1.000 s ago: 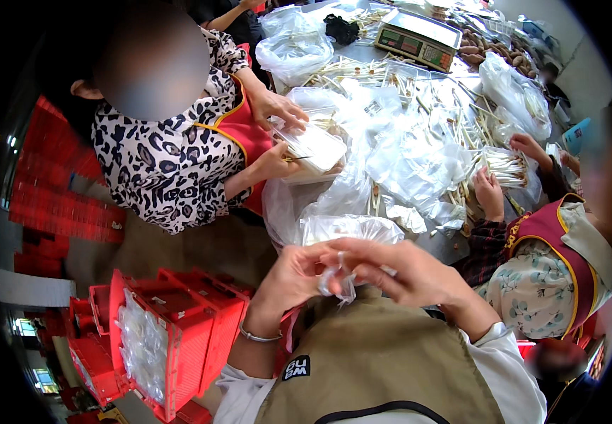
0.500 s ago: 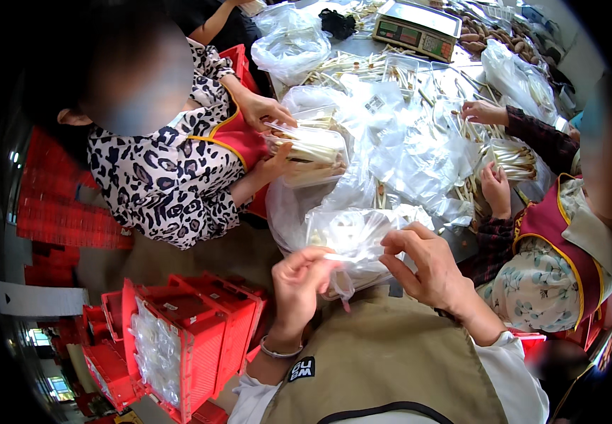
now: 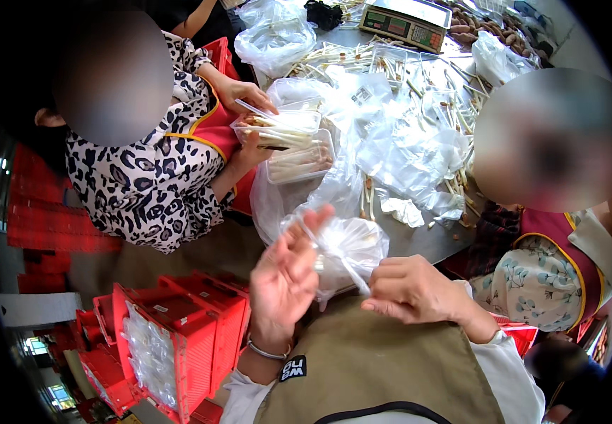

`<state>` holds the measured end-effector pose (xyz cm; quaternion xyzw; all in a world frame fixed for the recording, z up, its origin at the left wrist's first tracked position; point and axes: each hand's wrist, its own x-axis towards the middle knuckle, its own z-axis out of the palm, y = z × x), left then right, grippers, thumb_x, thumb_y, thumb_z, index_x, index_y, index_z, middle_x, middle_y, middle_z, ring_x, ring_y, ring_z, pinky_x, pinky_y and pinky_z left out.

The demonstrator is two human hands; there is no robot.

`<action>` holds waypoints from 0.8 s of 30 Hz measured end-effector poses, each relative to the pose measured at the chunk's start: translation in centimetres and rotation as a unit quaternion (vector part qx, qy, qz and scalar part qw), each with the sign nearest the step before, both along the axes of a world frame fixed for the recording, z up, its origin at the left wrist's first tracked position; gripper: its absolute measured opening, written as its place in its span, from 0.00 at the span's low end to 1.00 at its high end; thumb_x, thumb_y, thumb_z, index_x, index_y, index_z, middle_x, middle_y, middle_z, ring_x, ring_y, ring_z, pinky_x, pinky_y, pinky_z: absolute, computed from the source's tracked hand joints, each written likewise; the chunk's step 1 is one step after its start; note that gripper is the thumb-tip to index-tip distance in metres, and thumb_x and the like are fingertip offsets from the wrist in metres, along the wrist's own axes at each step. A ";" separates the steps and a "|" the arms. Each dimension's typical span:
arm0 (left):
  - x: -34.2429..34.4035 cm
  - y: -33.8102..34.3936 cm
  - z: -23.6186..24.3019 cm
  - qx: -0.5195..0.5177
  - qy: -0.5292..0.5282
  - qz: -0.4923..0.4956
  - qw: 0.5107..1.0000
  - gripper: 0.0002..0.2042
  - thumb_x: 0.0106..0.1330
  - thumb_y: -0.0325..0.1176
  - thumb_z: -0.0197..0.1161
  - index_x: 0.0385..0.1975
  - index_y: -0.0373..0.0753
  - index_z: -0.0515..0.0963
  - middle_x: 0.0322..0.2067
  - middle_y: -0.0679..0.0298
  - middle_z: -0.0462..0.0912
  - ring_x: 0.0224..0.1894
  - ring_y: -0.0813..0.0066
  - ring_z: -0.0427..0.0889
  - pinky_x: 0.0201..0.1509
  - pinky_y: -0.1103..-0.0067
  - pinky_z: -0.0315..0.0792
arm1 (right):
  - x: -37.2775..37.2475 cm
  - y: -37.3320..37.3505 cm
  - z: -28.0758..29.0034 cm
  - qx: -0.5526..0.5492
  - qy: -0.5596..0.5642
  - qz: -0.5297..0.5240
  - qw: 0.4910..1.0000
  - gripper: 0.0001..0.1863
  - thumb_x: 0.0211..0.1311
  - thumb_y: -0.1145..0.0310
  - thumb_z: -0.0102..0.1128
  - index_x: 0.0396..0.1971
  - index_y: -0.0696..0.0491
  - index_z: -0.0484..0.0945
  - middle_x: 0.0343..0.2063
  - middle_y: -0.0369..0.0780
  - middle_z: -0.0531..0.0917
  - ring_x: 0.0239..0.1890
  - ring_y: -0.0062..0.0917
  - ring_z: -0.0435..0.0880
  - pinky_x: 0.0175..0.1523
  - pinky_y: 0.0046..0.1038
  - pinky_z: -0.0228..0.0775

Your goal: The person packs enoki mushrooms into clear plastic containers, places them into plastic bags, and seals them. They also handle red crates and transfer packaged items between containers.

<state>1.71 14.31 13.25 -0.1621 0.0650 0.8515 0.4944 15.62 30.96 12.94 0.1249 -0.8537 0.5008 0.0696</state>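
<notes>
Head view: right hand [image 3: 410, 290] pinching the twisted tail of a gathered plastic bag [image 3: 364, 242].
The bag sits just beyond and left of that grip, at the table's [image 3: 449, 244] near edge; the left hand [image 3: 285, 279] is raised at its other side, fingers blurred, its hold impossible to tell. Red crates [image 3: 196, 353] stand farther left.

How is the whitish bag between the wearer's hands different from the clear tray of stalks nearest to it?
Shape: the bag is soft, rounded and wrinkled; the tray is boxy, with straight sides.
Contents: the tray's pale stalks show clearly, while the bag's contents are hard to make out.
Top: the bag is gathered into a narrow twist; the tray has a wide rectangular top.
Both look like plastic.
</notes>
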 end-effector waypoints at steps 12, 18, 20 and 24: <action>-1.2 0.5 -2.5 -0.263 0.464 0.032 0.845 0.13 0.68 0.31 0.47 0.46 0.31 0.73 0.45 0.54 0.78 0.26 0.83 0.75 0.27 0.88 0.69 | -11.1 9.1 5.5 -0.248 0.035 -0.237 0.938 0.18 0.60 0.64 0.53 0.13 0.58 0.72 0.12 0.34 0.71 0.16 0.14 0.67 0.21 0.18 0.56; 1.9 -4.7 -6.3 -0.362 0.439 -0.005 0.822 0.10 0.67 0.29 0.49 0.39 0.30 0.76 0.34 0.61 0.81 0.30 0.84 0.76 0.34 0.87 0.72 | -25.6 21.7 4.6 -0.157 -0.047 -0.271 0.949 0.16 0.63 0.59 0.53 0.21 0.53 0.75 0.18 0.32 0.75 0.16 0.12 0.68 0.21 0.15 0.60; 2.6 -5.7 -7.4 -0.387 0.423 -0.015 0.819 0.10 0.67 0.28 0.50 0.39 0.30 0.76 0.32 0.62 0.81 0.28 0.86 0.76 0.33 0.89 0.71 | -29.4 25.0 3.2 -0.078 -0.044 -0.309 0.947 0.17 0.63 0.58 0.53 0.21 0.55 0.77 0.18 0.33 0.76 0.17 0.12 0.70 0.22 0.15 0.63; 3.3 -6.0 -8.0 -0.435 0.375 0.051 0.817 0.09 0.67 0.28 0.50 0.38 0.31 0.76 0.28 0.65 0.80 0.26 0.87 0.75 0.31 0.90 0.70 | -35.3 26.7 -1.5 0.119 -0.103 -0.328 0.931 0.18 0.62 0.57 0.53 0.23 0.57 0.78 0.20 0.36 0.80 0.23 0.17 0.78 0.30 0.20 0.73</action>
